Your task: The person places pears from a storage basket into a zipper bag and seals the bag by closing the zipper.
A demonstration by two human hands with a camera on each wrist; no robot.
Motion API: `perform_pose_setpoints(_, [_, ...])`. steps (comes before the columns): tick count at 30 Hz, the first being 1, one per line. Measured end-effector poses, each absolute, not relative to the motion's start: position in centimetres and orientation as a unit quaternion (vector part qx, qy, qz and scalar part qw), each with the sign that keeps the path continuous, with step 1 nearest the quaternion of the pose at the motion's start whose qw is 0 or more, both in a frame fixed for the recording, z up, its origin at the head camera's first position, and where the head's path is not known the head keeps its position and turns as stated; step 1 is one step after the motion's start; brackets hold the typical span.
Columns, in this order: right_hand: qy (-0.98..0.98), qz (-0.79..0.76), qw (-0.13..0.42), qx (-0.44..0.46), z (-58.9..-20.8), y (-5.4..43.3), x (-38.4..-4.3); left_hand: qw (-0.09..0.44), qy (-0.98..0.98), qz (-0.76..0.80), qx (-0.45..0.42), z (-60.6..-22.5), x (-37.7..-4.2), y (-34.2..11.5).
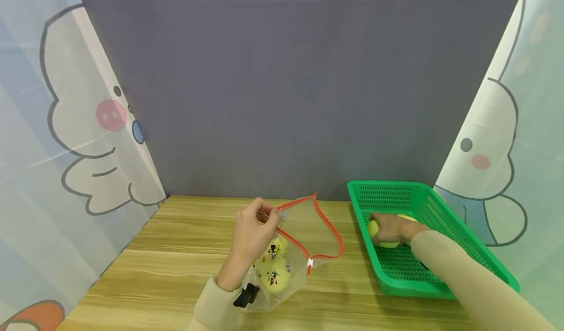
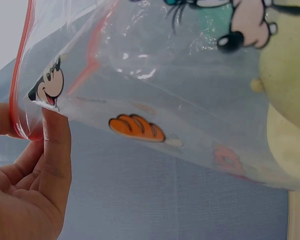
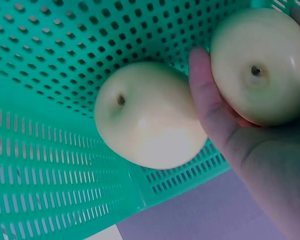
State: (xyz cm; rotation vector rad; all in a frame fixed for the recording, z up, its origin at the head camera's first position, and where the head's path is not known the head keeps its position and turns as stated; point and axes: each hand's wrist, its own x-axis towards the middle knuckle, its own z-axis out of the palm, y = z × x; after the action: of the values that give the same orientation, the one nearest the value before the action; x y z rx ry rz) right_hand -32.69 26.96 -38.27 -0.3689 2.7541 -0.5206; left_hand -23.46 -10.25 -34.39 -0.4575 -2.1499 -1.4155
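Note:
My left hand [image 1: 255, 233] pinches the red zip rim of a clear plastic bag [image 2: 190, 115] between thumb and fingers. The bag's mouth gapes toward the right. It is printed with cartoon figures and a bread loaf, and pale yellow apples [image 1: 274, 274] sit low inside it. Over on the right, my right hand [image 1: 389, 228] reaches down into a green basket [image 1: 381, 272]. Its thumb and fingers curl round a yellow apple [image 3: 260, 70], whose stem end faces the right wrist camera. A second apple [image 3: 150, 115] lies beside the thumb, against the basket's slotted wall.
The bag and basket stand on a wood-grain table [image 1: 176, 252], the basket at its right side. A dark grey cloth [image 1: 282, 86] rises behind the table. Curtains with cartoon animals hang at left [image 1: 88, 115] and right [image 1: 489, 145]. A black wrist device [image 1: 246, 295] sits at my left cuff.

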Motion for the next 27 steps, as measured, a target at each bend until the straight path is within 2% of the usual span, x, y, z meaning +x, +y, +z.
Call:
perform_pose_setpoints(7, [0.960,-0.195,0.101,-0.176,-37.6,27.2,-32.8,0.262,-0.792,-0.525,-0.169,-34.4,-23.4,-10.3])
perform_pose_setpoints(27, [0.954,-0.229,0.061,-0.186,-35.2,27.4,-32.4,0.267,-0.793,-0.521,-0.170,-34.2,-23.4,-10.3])
